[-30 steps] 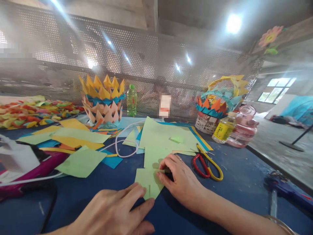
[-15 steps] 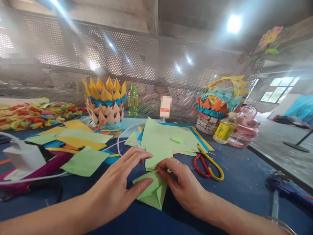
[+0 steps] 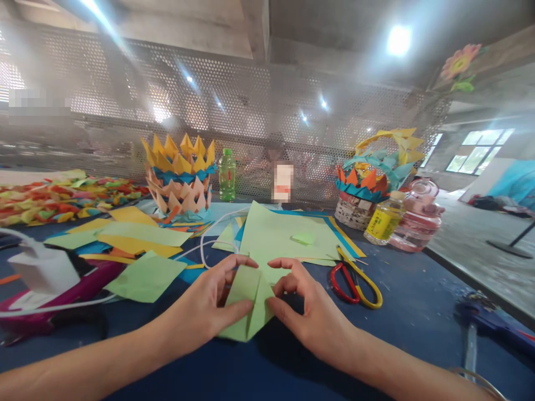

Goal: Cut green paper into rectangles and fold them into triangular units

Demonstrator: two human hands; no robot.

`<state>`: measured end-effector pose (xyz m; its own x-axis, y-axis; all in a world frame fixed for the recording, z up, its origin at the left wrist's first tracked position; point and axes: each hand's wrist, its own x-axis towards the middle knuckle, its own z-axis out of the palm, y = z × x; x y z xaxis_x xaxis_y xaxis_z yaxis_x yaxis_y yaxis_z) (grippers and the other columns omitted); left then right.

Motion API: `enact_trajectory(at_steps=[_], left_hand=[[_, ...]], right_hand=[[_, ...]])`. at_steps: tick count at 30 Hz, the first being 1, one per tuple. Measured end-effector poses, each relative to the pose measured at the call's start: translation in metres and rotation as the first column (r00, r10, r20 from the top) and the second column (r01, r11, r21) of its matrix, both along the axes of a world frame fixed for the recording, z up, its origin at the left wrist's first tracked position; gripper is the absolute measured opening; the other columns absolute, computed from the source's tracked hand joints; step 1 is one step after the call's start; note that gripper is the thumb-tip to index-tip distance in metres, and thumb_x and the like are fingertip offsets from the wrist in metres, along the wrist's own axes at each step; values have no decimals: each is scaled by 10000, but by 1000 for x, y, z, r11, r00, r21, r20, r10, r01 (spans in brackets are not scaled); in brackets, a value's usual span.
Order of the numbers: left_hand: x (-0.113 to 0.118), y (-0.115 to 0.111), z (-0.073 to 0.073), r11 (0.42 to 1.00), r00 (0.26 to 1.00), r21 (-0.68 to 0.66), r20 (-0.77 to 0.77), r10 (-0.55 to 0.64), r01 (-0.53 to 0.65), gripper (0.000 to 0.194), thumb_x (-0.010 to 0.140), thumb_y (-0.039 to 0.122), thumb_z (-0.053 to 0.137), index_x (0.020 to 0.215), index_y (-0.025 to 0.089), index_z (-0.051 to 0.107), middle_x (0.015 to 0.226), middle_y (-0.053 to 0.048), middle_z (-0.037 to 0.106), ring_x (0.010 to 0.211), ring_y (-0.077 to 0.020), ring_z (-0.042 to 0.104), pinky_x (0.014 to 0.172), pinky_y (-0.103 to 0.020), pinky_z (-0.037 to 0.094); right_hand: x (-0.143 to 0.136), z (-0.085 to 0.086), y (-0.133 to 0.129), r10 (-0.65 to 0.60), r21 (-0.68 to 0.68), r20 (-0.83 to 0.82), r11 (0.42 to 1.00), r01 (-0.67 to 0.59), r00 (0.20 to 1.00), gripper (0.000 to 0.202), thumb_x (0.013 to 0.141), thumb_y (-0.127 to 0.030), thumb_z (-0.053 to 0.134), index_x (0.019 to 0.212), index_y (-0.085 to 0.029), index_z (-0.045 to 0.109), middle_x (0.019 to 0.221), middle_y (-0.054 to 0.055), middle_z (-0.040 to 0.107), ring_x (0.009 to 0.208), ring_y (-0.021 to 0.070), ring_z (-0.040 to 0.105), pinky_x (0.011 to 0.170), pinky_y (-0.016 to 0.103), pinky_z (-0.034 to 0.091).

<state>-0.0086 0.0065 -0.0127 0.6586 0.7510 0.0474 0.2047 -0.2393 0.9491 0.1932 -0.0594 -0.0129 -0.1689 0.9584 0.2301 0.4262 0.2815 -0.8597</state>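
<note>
A piece of light green paper (image 3: 262,309) with folded flaps and a crease down its middle is raised between my two hands, just above the table. My left hand (image 3: 217,303) grips its left side, thumb on the near face and fingers behind the far edge. At the right edge, my right hand (image 3: 303,303) pinches the paper with the thumb and a bent finger, while its index finger arches above. Just beyond lie flat light green sheets (image 3: 276,228) on blue and yellow ones, a small green scrap (image 3: 303,238) on top.
Scissors (image 3: 357,278) with red and yellow handles lie right of the sheets. Left are loose green paper (image 3: 146,277), a purple power strip (image 3: 98,278) and a white cable (image 3: 203,245). Paper crafts (image 3: 181,178), bottles (image 3: 383,220) and a blue glue gun (image 3: 497,328) stand or lie around.
The folded green paper has been lifted and turned between my hands. My left fingers have closed on its left side, and my right hand has shifted to its right edge.
</note>
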Motion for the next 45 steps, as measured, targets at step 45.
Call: enact_trajectory(at_steps=[45], left_hand=[[1, 6, 6, 981, 996, -189, -82, 26, -42, 524, 797, 451, 680, 1180, 173, 455, 638, 58, 622, 472, -105, 570, 423, -181, 431]], right_hand=[[12, -8, 0, -86, 425, 403, 899, -102, 911, 476, 676, 62, 522, 1081, -187, 497, 1098, 93, 548, 1038, 258, 489, 980, 466, 400]])
